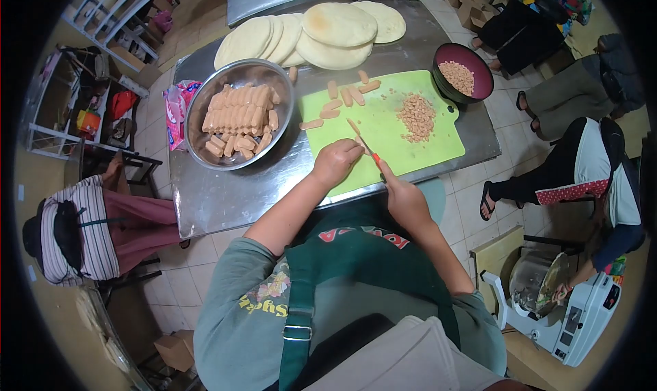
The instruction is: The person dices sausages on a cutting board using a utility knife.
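On a lime-green cutting board (380,117), my left hand (335,162) has its fingers curled down over a sausage (358,140), mostly hidden under the fingertips. My right hand (408,203) grips a small knife (376,158) by its red-orange handle, the blade lying beside the left fingertips. A thin sausage strip (353,126) lies just beyond the blade. Toward the right of the board is a heap of chopped sausage (416,117). Several whole short sausages (347,97) are scattered over its far left part.
A steel bowl (291,127) of sausages stands left of the board, beside a pink plastic packet (179,110). Flat dough rounds (339,25) cover the table's far side. A dark bowl (484,73) holds chopped sausage. Other people stand left and right; one reaches into a mixer (540,281).
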Demonstrator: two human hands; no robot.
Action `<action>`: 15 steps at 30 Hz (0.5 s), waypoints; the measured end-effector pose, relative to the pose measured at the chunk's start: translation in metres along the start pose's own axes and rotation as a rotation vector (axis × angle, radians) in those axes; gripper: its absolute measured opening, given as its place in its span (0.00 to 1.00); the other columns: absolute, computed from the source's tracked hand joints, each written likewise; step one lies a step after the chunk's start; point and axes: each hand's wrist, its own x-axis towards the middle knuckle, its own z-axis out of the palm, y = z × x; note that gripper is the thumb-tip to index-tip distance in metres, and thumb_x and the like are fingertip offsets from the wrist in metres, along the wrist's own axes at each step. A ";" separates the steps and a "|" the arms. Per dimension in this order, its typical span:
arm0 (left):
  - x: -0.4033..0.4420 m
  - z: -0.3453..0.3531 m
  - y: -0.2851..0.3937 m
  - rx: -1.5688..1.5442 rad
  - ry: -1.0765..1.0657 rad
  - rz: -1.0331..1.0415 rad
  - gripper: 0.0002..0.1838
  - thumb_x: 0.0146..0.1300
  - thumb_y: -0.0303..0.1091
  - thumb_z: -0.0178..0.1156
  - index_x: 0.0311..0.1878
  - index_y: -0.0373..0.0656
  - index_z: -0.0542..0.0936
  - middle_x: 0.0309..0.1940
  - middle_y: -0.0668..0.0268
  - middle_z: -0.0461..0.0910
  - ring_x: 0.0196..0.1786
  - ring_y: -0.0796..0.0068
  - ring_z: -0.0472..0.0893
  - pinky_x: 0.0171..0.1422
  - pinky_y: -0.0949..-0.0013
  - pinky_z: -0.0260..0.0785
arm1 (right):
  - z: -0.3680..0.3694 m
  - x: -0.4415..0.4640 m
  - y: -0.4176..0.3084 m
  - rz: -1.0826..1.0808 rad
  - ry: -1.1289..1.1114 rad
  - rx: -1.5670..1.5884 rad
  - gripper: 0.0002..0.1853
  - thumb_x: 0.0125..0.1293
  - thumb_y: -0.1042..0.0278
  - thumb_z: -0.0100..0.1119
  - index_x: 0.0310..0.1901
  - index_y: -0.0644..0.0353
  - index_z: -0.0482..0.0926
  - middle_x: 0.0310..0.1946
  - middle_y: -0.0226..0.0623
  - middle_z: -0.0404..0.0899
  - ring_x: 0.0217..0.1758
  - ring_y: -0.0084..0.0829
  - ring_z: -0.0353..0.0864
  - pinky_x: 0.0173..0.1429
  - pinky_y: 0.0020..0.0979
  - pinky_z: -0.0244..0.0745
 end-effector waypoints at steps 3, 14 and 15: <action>0.000 -0.001 0.001 0.010 -0.003 -0.004 0.08 0.49 0.27 0.62 0.35 0.42 0.82 0.32 0.63 0.79 0.35 0.64 0.80 0.37 0.66 0.73 | -0.007 -0.017 0.002 0.070 -0.079 0.012 0.29 0.61 0.75 0.46 0.66 0.50 0.61 0.22 0.52 0.75 0.26 0.51 0.76 0.33 0.48 0.70; 0.000 0.002 -0.001 -0.008 0.067 0.040 0.07 0.49 0.26 0.59 0.33 0.43 0.80 0.27 0.63 0.75 0.32 0.63 0.78 0.34 0.64 0.72 | -0.034 -0.045 0.010 0.141 -0.112 0.171 0.29 0.64 0.72 0.46 0.67 0.39 0.59 0.28 0.56 0.76 0.34 0.51 0.78 0.37 0.47 0.71; 0.000 0.002 -0.001 -0.005 0.066 0.044 0.07 0.49 0.27 0.59 0.33 0.42 0.80 0.27 0.63 0.75 0.32 0.63 0.78 0.34 0.64 0.71 | -0.038 -0.043 0.010 0.160 -0.081 0.216 0.28 0.64 0.72 0.46 0.66 0.40 0.61 0.29 0.56 0.77 0.34 0.51 0.78 0.37 0.46 0.71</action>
